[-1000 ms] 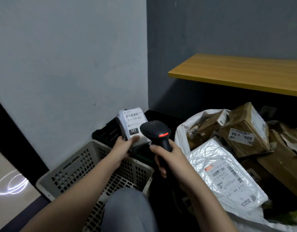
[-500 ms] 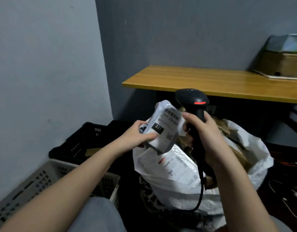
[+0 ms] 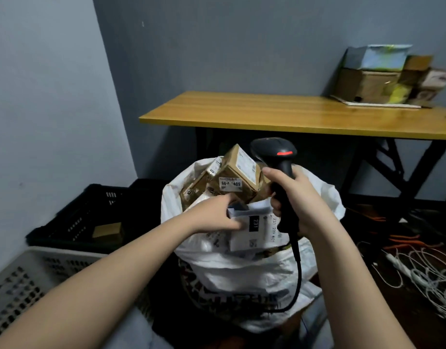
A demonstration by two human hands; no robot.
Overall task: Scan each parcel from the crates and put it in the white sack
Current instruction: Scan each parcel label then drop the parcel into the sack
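At the mouth of the white sack point(image 3: 242, 268), centre frame, your left hand point(image 3: 214, 215) now pinches the white parcel point(image 3: 257, 230) by its 9 o'clock edge, fingers curled on it; the parcel lies flat, label up, on the sack's contents. Half a second ago the same parcel was held up tilted at the scanner; a second ago it was over the crates. Judgement: scan done, deposit under way, release not yet made. Your right hand point(image 3: 297, 197) wraps fully round the handle of the scanner point(image 3: 274, 152), head at 12 o'clock of the parcel, red strip lit, cable hanging down the sack's front. Sack contents: brown cardboard boxes point(image 3: 232, 175) heaped at its 12 o'clock side, standing above the rim; a soft white mailer point(image 3: 212, 241) under the new parcel. Sack looks close to full. Black crate point(image 3: 91, 212) at 9 o'clock holds one small brown box point(image 3: 108, 231); rest of its interior too dark to tell. Light crate point(image 3: 28, 273) at 8 o'clock: interior out of view. The wooden surface point(image 3: 292, 114) at 12 o'clock carries stacked boxes point(image 3: 383, 76) at its 2 o'clock end. Cables point(image 3: 423, 270) lie on the floor at 4 o'clock.
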